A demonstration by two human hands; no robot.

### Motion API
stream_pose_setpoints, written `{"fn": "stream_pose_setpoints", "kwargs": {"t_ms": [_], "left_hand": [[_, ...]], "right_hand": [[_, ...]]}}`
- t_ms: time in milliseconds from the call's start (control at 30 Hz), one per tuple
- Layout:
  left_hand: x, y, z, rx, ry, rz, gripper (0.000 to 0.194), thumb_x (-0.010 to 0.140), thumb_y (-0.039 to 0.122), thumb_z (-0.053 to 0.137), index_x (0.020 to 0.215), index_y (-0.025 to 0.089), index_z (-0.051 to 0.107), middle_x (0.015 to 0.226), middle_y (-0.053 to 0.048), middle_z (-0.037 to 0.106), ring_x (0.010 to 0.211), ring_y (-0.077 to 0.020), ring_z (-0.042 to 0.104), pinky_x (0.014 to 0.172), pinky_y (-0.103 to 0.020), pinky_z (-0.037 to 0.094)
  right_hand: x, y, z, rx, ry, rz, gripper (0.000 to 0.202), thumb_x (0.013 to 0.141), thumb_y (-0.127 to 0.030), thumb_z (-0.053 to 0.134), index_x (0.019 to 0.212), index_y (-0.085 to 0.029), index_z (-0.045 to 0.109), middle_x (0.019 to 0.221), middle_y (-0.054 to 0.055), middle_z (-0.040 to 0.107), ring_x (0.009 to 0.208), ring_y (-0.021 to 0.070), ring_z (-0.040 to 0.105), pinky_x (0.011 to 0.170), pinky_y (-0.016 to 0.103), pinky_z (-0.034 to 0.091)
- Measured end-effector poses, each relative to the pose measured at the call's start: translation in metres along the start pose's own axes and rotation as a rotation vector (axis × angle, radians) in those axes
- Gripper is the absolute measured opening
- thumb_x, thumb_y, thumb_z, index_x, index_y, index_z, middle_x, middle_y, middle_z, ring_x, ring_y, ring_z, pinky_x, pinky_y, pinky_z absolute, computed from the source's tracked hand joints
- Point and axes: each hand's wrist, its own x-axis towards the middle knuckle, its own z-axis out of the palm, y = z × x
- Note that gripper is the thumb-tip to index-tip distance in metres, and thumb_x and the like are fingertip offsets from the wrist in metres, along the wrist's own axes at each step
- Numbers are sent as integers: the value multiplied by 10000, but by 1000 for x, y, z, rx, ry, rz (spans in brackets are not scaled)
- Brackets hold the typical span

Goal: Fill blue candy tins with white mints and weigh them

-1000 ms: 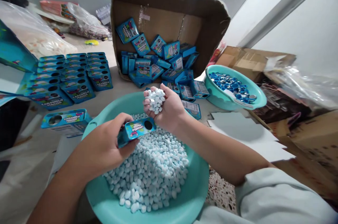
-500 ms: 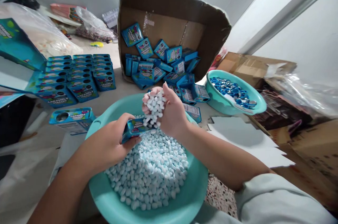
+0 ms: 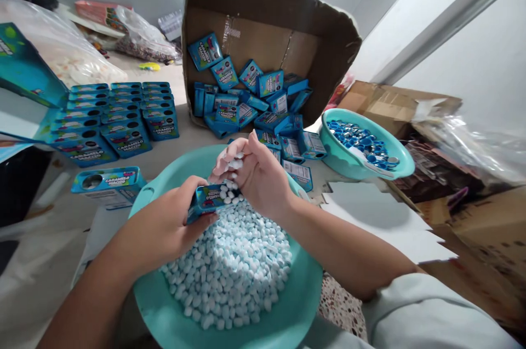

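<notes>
My left hand point(image 3: 166, 223) is closed round a small blue candy box point(image 3: 206, 199) printed "Caramelo Macizo", its top facing up over the basin. Touching or just above the box's right end is my cupped right hand point(image 3: 266, 180), palm tilted toward the box. A few white candies point(image 3: 235, 164) lie in its fingers, and others spill onto the box's right end, hiding the hole there. Beneath both hands, a turquoise basin point(image 3: 302, 289) holds a heap of pale blue-white candies point(image 3: 234, 261).
One upright box point(image 3: 109, 184) with an open round hole stands left of the basin. Behind it are rows of similar boxes point(image 3: 127, 138). A tipped cardboard carton point(image 3: 271, 26) spills more boxes. At right, a smaller turquoise basin point(image 3: 405, 165) holds blue caps; grey card point(image 3: 382, 223) lies before it.
My right hand has tipped toward the box, and most of its handful of candies has gone from the palm. My left hand keeps the box in nearly the same place.
</notes>
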Motion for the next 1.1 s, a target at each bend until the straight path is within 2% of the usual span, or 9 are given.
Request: {"fn": "stream_pose_setpoints", "kwargs": {"t_ms": [200, 333, 467, 667, 833, 967, 1100], "left_hand": [[1, 3, -2, 6, -3, -61, 452, 935, 537, 558, 1291, 258, 545, 1042, -49, 739, 775, -232, 684, 612, -297, 472], [1, 7, -3, -14, -8, -64, 438, 933, 509, 556, 1295, 263, 538, 1051, -36, 728, 888, -244, 685, 648, -285, 468], [1, 8, -4, -22, -22, -75, 410, 930, 496, 545, 1266, 260, 535, 951, -21, 706, 745, -214, 643, 603, -285, 422], [1, 9, -4, -7, 8, -77, 376, 926, 510, 534, 1201, 253, 543, 798, 15, 646, 636, -189, 585, 544, -284, 346], [2, 10, -4, -17, 41, -98, 370, 902, 505, 571, 1182, 264, 549, 694, 45, 589, 599, -187, 578, 504, -282, 315], [0, 10, -5, -19, 76, -78, 385, 905, 524, 565, 1180, 255, 551, 748, 32, 626, 648, -193, 614, 531, -277, 368], [0, 8, -4, -34, 127, -89, 436, 904, 559, 565, 1212, 251, 541, 874, 4, 683, 718, -201, 650, 574, -278, 430]], "right_hand": [[0, 7, -5, -66, -61, -177, 468, 963, -581, 565, 679, -209, 585, 619, -2, 591, 765, 192, 683, 831, 362, 565], [-1, 8, -6, -149, -135, -225, 468, 932, -458, 613, 549, -214, 500, 631, 22, 606, 763, 194, 656, 843, 360, 538], [-2, 7, -5, -204, -149, -286, 426, 931, -383, 604, 554, -218, 491, 649, 22, 629, 714, 176, 628, 782, 337, 522], [-4, 9, -6, -388, -163, -353, 407, 971, -458, 587, 668, -196, 652, 698, 19, 662, 657, 140, 589, 633, 278, 459], [-6, 6, -6, -566, -131, -394, 439, 979, -527, 577, 709, -198, 683, 701, 20, 692, 664, 138, 596, 665, 281, 481], [-6, 3, -6, -599, -144, -407, 448, 967, -546, 596, 703, -194, 683, 703, 24, 701, 677, 138, 628, 687, 277, 515], [-6, 3, -8, -525, -136, -389, 401, 954, -529, 626, 749, -197, 715, 694, 22, 715, 715, 153, 666, 725, 286, 542]]}}
